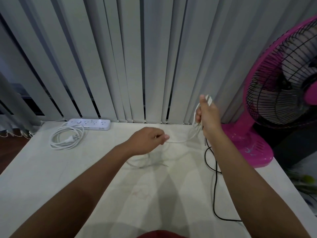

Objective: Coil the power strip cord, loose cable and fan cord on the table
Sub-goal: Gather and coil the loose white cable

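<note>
Mid-coil on the loose cable, both hands closed on it above the table.

Right hand raised near the fan, fist clamped around several gathered loops of the thin white loose cable, loop tops poking out above the knuckles. Left hand lower, at centre table, pinching the same cable between thumb and fingertips, strand stretched between the two hands. Rest of that cable trailing in blurred slack on the pale table just below the left hand. Power strip at the far left edge by the blinds, power strip cord already coiled just in front, plug resting inside the ring. Black fan cord uncoiled, snaking down the right side under the right forearm.
</note>
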`<action>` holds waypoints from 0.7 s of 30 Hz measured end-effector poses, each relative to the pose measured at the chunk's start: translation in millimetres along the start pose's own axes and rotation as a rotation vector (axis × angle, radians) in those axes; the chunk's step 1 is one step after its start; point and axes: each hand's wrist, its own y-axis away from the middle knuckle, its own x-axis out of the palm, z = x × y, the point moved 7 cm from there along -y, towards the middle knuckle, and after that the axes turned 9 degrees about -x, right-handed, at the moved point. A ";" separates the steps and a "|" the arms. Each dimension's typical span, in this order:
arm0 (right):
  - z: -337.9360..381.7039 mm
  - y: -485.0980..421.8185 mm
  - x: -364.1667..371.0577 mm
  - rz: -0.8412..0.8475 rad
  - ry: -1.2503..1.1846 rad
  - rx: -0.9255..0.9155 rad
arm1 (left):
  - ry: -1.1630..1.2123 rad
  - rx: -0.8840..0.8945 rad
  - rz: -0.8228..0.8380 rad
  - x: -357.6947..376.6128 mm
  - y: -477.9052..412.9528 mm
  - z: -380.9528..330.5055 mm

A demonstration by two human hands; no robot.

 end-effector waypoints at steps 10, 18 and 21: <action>-24.2 47.5 53.1 0.414 0.255 0.154 | 0.307 0.087 -0.123 -50.8 -18.6 -48.4; -30.0 99.2 79.7 0.869 -0.115 0.633 | 0.042 -0.111 -0.293 -61.5 -45.1 5.5; -17.6 103.4 85.5 0.919 -0.279 0.703 | 0.053 -0.211 -0.199 -46.7 -46.1 22.1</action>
